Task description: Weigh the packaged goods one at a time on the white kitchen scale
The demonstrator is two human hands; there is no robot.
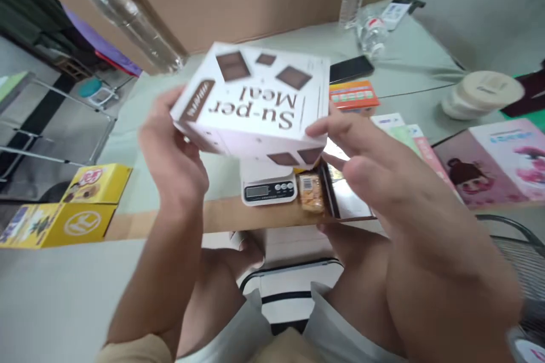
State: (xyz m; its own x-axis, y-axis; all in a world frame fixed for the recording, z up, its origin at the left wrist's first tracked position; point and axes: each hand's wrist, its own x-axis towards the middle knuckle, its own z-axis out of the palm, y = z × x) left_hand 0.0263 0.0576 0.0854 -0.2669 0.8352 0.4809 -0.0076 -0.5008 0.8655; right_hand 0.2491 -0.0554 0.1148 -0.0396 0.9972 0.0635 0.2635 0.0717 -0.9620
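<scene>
A white box with brown squares and "Su-per Meal" lettering [255, 96] is held up over the table, its print upside down to me. My left hand [170, 147] grips its left end, fingers partly hidden behind it. At the right end, my right hand [357, 147] has fingers on the top face and the near corner. Below the box sits a white kitchen scale [269, 187] with a small display. Right of the scale lies a small orange-yellow packet [311, 193], beside a dark-edged open box [351, 198].
Yellow boxes [87, 221] stand at the left edge. An orange box [353, 96], a black phone [351, 70] and a round lidded tub [481, 93] are to the right, with a pink box [498, 159]. Plastic bottles [128, 14] stand near a cardboard panel [238, 0].
</scene>
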